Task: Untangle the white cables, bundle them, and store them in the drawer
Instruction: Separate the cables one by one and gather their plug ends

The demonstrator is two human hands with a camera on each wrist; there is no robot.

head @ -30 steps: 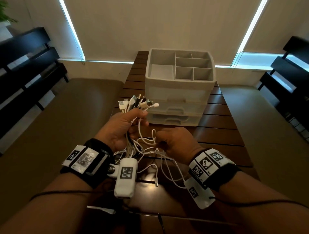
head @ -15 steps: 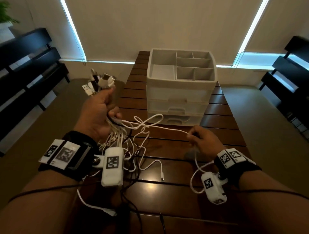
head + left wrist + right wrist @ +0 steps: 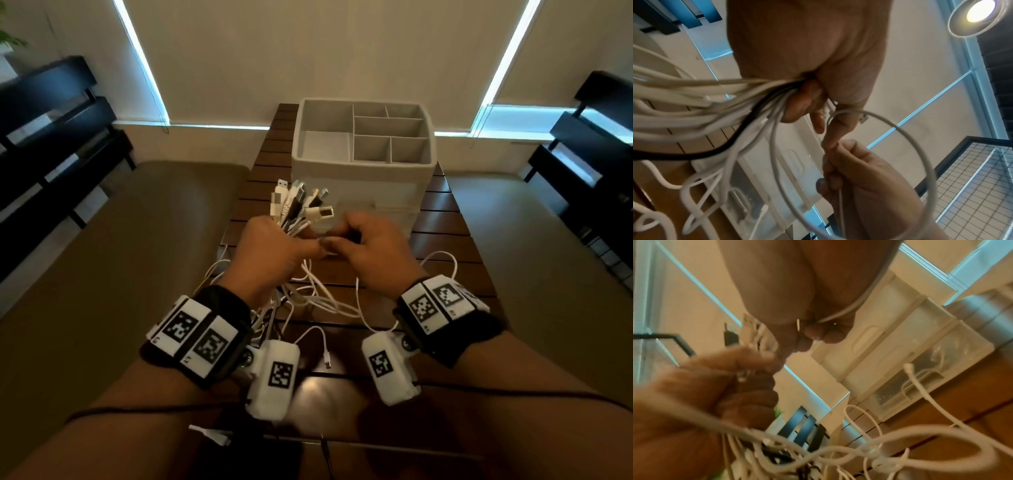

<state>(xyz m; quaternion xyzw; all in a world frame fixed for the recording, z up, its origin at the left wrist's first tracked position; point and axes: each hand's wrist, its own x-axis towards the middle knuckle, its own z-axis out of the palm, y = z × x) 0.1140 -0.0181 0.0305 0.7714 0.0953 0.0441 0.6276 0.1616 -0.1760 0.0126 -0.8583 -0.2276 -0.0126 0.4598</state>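
While the left hand (image 3: 274, 253) is gripping the white cables (image 3: 318, 298) in a fist, the right hand (image 3: 373, 246) is pinching one cable (image 3: 900, 129) before the drawer unit (image 3: 363, 164).

— Where are the white cables (image 3: 301, 298)?
— Bunched up above the table, plugs (image 3: 301, 202) sticking up, long ends hanging in messy loops. One thin cable (image 3: 910, 139) makes a round loop.
— And the drawer (image 3: 370, 209)?
— In the white box behind them, closed.
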